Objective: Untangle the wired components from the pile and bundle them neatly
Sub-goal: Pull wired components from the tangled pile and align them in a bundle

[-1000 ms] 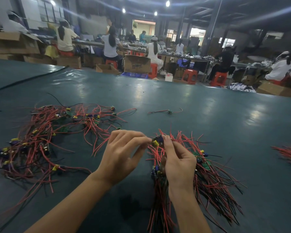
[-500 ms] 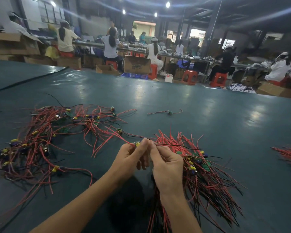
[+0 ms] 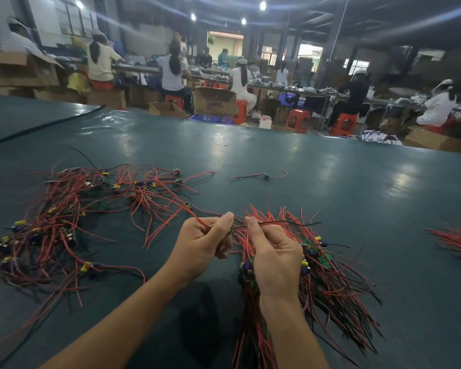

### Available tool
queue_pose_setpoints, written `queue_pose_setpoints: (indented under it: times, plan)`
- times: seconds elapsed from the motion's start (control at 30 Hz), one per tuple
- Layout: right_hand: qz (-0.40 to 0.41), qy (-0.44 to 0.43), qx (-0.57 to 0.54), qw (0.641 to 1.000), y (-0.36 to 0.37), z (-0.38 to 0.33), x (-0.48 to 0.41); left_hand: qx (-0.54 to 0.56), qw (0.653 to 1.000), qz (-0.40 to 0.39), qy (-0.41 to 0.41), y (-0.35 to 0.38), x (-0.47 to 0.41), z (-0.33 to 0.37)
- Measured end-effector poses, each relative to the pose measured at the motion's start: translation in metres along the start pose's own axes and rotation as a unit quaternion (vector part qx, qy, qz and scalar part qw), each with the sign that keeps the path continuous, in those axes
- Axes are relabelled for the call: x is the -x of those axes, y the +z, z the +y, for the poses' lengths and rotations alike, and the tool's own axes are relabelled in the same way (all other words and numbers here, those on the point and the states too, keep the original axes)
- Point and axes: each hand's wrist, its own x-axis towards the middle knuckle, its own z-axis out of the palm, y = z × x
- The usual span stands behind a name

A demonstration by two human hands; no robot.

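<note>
Desk: green, carrying everything.
Pile: tangled, spread left of the left hand, the nearer one.
Bundle: laid under and right of the right hand, long axis toward the person.
Left hand: fingers curled, wire pinched between thumb and forefinger.
Right hand: wire pinched at the fingertips.
Wire: stretched crosswise between both hands, red end trailing left toward the pile; a rightward pull is probably needed.
</note>
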Motion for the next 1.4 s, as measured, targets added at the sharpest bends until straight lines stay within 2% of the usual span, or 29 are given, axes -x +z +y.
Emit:
queue_pose_setpoints:
  times: [0.17, 0.33, 0.57, 0.7, 1.03, 1.13, 1.23, 1.4]
  plan:
    - [0.069, -0.008, -0.015, 0.997, -0.016, -0.003, -0.012, -0.009, 1.0, 0.015, 0.002, -0.002, -0.001, 0.006]
    - [0.112, -0.08, 0.037, 0.99, -0.02, -0.004, -0.012, -0.024, 1.0, 0.011, 0.0, -0.004, -0.001, 0.007]
    - [0.122, -0.154, 0.036, 0.98, -0.015, -0.007, -0.004, -0.016, 1.0, 0.005, -0.014, -0.005, 0.0, 0.005]
    - [0.113, -0.14, 0.002, 0.984, -0.016, -0.008, -0.002, -0.019, 1.0, -0.005, -0.022, -0.005, 0.0, 0.004]
    - [0.121, -0.025, -0.113, 0.986, -0.023, -0.012, -0.007, -0.027, 0.999, -0.025, -0.018, -0.005, 0.001, 0.001]
    - [0.101, 0.013, -0.116, 0.988, -0.021, -0.012, -0.009, -0.012, 0.999, -0.013, -0.027, -0.006, 0.002, -0.003]
    - [0.039, 0.032, -0.07, 0.996, -0.012, -0.011, -0.003, 0.009, 0.999, 0.009, -0.044, -0.006, 0.001, -0.004]
    - [-0.071, -0.018, 0.034, 0.997, 0.006, -0.008, 0.014, 0.012, 1.0, -0.005, -0.015, -0.002, 0.001, -0.003]
